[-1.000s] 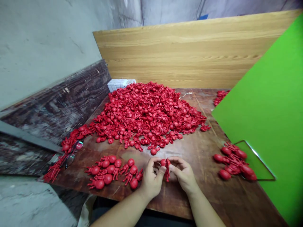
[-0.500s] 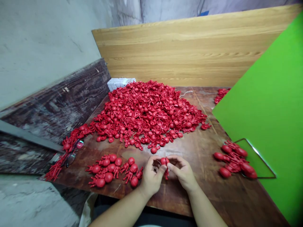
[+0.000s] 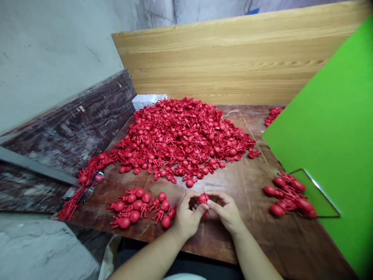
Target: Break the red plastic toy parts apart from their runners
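Over the table's near edge, below the pile: left hand and right hand together, fingertips of both pinching one small red moulded figure.
Grip: clamped on it, round head up between the fingertips, thin limbs hanging below the hands, part hidden by fingers.
Figure position: held just above the table, in front of the pile, not touching other parts.
Surface: scuffed brown wooden table under everything.
Left of hands, below pile: loose group of red figures, just beside the left hand, round heads and limbs tangled.
Centre, landmark: big pile of red figures, heads, limbs and cup-shaped pieces mixed, well beyond the hands.
Right of pile: group of larger red figures, lying partly on a green board inside a thin metal frame.
Far right of pile: small red heap against the green board.
Left of pile: glasses lying among red spiky strips.
Behind pile: white stack, thin white wire, upright wood-grain panel.
Left edge: dark wooden plank, leaning.
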`<control>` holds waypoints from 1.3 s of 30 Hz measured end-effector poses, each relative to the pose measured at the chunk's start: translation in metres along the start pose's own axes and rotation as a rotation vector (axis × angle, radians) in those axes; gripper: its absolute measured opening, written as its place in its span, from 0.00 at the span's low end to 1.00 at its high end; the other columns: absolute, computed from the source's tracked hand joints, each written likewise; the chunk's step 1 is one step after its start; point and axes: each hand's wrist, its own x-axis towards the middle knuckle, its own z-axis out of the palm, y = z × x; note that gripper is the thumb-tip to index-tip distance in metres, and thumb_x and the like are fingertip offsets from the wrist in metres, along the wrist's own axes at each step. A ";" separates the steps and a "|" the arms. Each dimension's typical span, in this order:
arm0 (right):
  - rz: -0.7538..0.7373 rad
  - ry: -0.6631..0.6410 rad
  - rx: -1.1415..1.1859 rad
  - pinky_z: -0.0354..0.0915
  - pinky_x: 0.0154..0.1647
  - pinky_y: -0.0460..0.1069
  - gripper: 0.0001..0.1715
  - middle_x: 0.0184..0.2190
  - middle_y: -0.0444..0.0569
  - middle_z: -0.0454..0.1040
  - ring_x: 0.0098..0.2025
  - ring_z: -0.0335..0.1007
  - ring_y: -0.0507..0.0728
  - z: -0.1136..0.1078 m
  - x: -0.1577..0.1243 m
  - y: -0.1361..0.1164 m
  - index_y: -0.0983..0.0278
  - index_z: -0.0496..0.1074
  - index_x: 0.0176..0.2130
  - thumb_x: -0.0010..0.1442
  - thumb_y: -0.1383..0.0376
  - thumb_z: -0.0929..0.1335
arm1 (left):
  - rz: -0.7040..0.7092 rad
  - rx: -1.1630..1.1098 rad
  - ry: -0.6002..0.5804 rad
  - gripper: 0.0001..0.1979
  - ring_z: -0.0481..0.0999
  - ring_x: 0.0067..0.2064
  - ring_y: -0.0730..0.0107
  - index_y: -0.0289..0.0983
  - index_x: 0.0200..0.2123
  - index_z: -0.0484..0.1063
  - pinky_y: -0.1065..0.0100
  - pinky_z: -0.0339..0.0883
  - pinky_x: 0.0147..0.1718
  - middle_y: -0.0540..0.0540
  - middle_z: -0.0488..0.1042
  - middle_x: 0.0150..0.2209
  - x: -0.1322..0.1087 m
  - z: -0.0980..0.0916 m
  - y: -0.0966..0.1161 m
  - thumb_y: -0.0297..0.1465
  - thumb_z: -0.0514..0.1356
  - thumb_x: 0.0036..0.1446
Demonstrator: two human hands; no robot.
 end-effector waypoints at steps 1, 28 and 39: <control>0.007 -0.003 0.001 0.74 0.45 0.54 0.15 0.38 0.50 0.83 0.39 0.79 0.59 -0.001 0.000 0.000 0.58 0.81 0.41 0.52 0.58 0.78 | 0.002 0.001 0.001 0.17 0.74 0.38 0.68 0.37 0.46 0.70 0.68 0.69 0.39 0.46 0.75 0.37 0.000 0.000 0.000 0.40 0.66 0.59; -0.032 0.044 -0.022 0.74 0.46 0.54 0.15 0.38 0.50 0.83 0.40 0.79 0.59 -0.003 0.000 0.002 0.58 0.83 0.38 0.49 0.59 0.79 | -0.081 -0.127 -0.063 0.18 0.75 0.38 0.68 0.37 0.46 0.70 0.69 0.70 0.38 0.45 0.76 0.38 0.002 0.000 0.007 0.40 0.66 0.59; -0.024 -0.052 -0.054 0.74 0.49 0.55 0.16 0.40 0.52 0.84 0.43 0.80 0.62 -0.005 0.000 -0.007 0.57 0.84 0.40 0.51 0.55 0.78 | -0.105 -0.215 -0.134 0.22 0.71 0.33 0.73 0.37 0.45 0.66 0.72 0.67 0.34 0.48 0.72 0.36 -0.002 0.002 0.002 0.42 0.69 0.54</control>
